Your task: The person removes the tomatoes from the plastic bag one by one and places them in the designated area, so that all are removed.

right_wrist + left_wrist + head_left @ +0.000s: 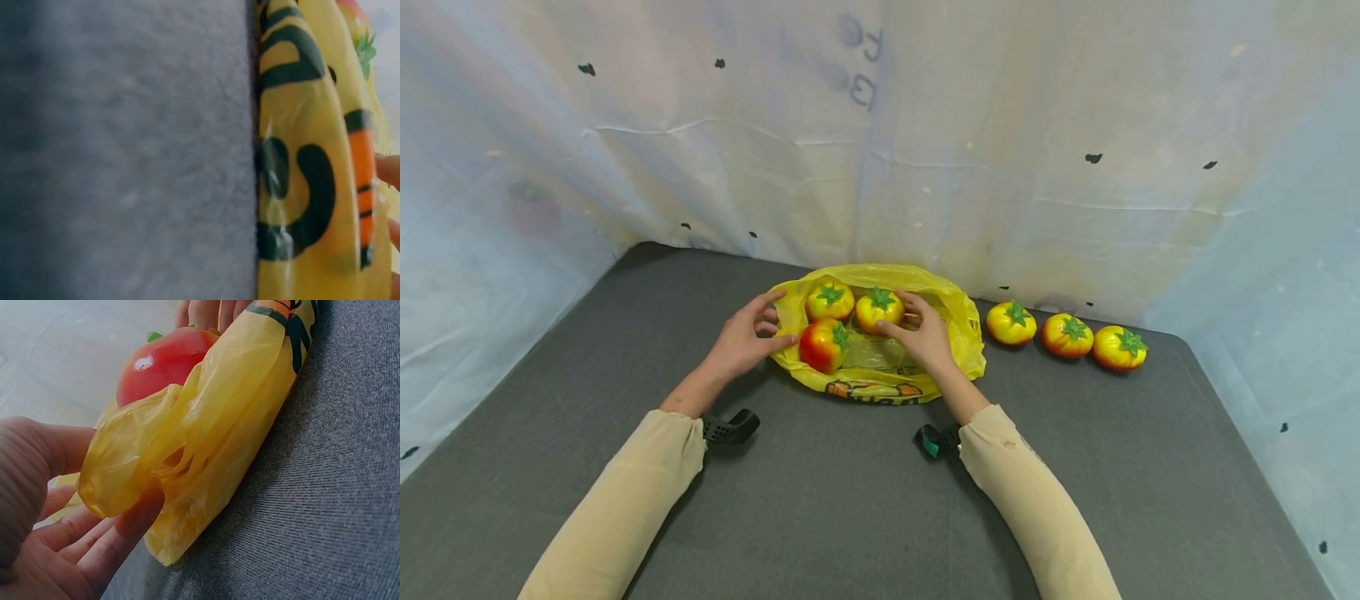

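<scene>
A yellow plastic bag (pixel 880 358) lies with its mouth spread wide on the dark table. My left hand (pixel 747 337) holds the bag's left rim between thumb and fingers, as the left wrist view also shows. Inside the bag, my right hand (pixel 927 333) grips a yellow tomato (pixel 878 308) with a green leafy top, thumb on the near side and fingers behind. Beside it in the bag are another yellow tomato (pixel 830 300) and a redder tomato (pixel 822 347) tipped on its side. The right wrist view catches only a few fingertips (pixel 389 170) at its edge.
To the right of the bag, three more yellow-red tomatoes (pixel 1067 336) sit in a row along the back edge of the grey table (pixel 850 500). Whitish sheeting (pixel 955 125) stands behind the table and at both sides.
</scene>
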Action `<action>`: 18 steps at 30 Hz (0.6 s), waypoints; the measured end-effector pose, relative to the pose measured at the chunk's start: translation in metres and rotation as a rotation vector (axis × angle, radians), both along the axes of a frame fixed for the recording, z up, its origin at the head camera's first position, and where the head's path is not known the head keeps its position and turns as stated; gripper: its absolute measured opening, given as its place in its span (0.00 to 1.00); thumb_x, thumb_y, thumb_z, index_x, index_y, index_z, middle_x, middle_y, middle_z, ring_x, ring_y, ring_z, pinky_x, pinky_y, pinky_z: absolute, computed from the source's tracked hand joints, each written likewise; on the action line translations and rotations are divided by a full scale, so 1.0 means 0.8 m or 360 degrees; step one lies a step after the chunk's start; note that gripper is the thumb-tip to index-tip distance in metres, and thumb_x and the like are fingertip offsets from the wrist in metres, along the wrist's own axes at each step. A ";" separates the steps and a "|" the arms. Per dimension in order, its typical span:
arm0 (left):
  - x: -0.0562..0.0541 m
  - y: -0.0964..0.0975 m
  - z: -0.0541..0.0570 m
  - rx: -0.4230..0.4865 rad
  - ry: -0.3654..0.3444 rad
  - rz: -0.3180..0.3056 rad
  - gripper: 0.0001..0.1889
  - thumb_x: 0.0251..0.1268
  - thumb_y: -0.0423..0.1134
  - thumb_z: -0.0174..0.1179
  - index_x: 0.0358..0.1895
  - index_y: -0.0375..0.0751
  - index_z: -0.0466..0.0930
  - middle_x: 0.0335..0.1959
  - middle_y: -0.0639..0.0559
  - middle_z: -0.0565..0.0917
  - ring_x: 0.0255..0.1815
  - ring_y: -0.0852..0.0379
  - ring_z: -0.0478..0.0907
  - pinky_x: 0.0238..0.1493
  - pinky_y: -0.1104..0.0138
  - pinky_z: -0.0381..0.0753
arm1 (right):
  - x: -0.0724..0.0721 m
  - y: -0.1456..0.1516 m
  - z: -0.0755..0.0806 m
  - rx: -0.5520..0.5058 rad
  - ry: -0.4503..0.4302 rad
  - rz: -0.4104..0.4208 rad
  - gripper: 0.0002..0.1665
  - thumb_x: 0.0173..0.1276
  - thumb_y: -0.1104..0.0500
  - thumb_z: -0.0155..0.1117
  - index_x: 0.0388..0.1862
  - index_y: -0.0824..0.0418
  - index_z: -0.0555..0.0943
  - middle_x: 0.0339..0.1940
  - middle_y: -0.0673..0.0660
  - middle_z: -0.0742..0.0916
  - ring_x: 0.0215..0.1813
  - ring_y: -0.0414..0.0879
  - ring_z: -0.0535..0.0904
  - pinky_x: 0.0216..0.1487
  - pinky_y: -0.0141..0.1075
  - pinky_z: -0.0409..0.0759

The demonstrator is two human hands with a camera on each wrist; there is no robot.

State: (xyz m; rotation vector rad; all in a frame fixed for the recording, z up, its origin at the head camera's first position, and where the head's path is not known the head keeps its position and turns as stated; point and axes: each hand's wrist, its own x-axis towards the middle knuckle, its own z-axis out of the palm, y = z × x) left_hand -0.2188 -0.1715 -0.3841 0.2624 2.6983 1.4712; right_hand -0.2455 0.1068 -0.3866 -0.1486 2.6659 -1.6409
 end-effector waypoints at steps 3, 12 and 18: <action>-0.001 0.001 0.000 -0.0002 -0.0002 -0.0005 0.40 0.62 0.38 0.64 0.75 0.40 0.52 0.53 0.34 0.74 0.54 0.39 0.77 0.54 0.48 0.77 | 0.006 0.002 0.003 0.0033 0.0008 0.0034 0.35 0.62 0.53 0.70 0.68 0.49 0.70 0.65 0.60 0.75 0.63 0.57 0.75 0.56 0.48 0.78; -0.003 0.001 -0.002 -0.0004 0.0002 0.0016 0.40 0.62 0.37 0.64 0.75 0.41 0.53 0.53 0.34 0.74 0.55 0.38 0.76 0.53 0.48 0.77 | 0.021 0.009 0.005 0.0074 0.0071 0.0103 0.35 0.62 0.51 0.70 0.68 0.48 0.71 0.65 0.59 0.76 0.62 0.56 0.75 0.57 0.48 0.78; -0.004 0.000 -0.002 -0.0005 0.0006 0.0015 0.40 0.62 0.38 0.64 0.75 0.41 0.53 0.54 0.34 0.74 0.54 0.39 0.76 0.53 0.48 0.76 | 0.030 0.016 0.005 0.0053 0.0053 0.0102 0.36 0.61 0.50 0.71 0.68 0.47 0.71 0.65 0.59 0.76 0.63 0.56 0.75 0.57 0.48 0.78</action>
